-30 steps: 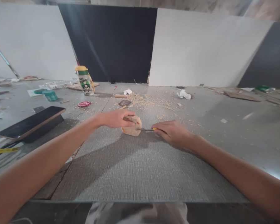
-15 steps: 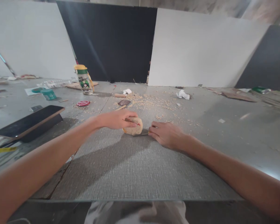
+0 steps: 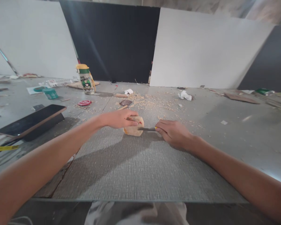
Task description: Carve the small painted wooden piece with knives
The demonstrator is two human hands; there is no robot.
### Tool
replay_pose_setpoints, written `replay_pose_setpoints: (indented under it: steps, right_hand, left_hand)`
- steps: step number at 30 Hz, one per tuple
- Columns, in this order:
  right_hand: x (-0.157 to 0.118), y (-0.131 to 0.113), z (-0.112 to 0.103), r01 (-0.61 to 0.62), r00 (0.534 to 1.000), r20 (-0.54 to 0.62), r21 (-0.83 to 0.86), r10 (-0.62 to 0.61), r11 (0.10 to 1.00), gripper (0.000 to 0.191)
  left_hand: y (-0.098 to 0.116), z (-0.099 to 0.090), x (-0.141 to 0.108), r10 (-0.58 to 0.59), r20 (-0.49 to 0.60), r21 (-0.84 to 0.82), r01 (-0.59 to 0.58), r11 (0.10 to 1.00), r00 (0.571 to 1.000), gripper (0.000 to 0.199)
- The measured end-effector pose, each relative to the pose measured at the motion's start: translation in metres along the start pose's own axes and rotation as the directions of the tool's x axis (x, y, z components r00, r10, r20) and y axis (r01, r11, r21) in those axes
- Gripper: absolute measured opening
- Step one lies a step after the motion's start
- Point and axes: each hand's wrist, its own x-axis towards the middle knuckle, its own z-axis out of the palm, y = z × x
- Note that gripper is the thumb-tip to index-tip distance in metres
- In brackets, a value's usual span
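Near the middle of the table, my left hand (image 3: 121, 118) grips a pale, rounded block (image 3: 133, 128) with red and orange marks, fingers over its top and thumb on the near face. My right hand (image 3: 172, 131), to the right of the block, is closed round the handle of a thin dark blade (image 3: 148, 128). A bit of yellow shows at the handle by my fingers. The blade points left, and its tip meets the block's face just below my left thumb. The block's far side is hidden.
Shavings (image 3: 146, 102) lie beyond the block with a wooden piece (image 3: 122, 95) and crumpled tissue (image 3: 184, 95). A bottle (image 3: 86, 80), red lid (image 3: 84, 102) and teal container (image 3: 50, 93) stand or lie left. A phone (image 3: 32, 120) rests on a stand at the near left.
My right hand has moved right and slightly up. The blade, low by the block's bottom edge before, is now higher against its face. My left hand still holds the block.
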Motion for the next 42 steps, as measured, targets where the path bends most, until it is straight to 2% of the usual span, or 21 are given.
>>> replay_pose_setpoints:
  steps: [5, 17, 22, 35, 42]
  right_hand:
    - [0.002, -0.003, -0.003, -0.036, 0.999, 0.009, 0.007, 0.036, 0.999, 0.034]
    - [0.005, -0.007, -0.006, -0.087, 0.991, 0.095, -0.036, 0.09, 0.996, 0.032]
    - [0.005, -0.006, -0.006, -0.082, 0.991, 0.1, -0.019, 0.084, 0.996, 0.032]
    - [0.009, -0.005, -0.002, -0.018, 0.998, 0.067, -0.013, 0.019, 1.0, 0.031]
    - [0.016, -0.017, 0.007, 0.022, 0.99, 0.141, -0.118, -0.005, 0.993, 0.033]
  left_hand:
    - [0.001, 0.0, -0.001, -0.006, -0.02, -0.029, 0.005, 1.0, 1.0, 0.031]
    - [0.014, -0.003, -0.003, -0.005, 0.082, 0.134, -0.006, 0.991, 0.997, 0.035]
    - [0.014, -0.003, -0.002, -0.019, 0.104, 0.192, -0.001, 0.981, 0.994, 0.033]
    - [0.016, -0.008, -0.005, 0.011, 0.166, 0.176, -0.041, 0.984, 0.986, 0.032]
    - [0.018, -0.005, -0.003, 0.023, 0.135, 0.184, -0.047, 0.982, 0.991, 0.032]
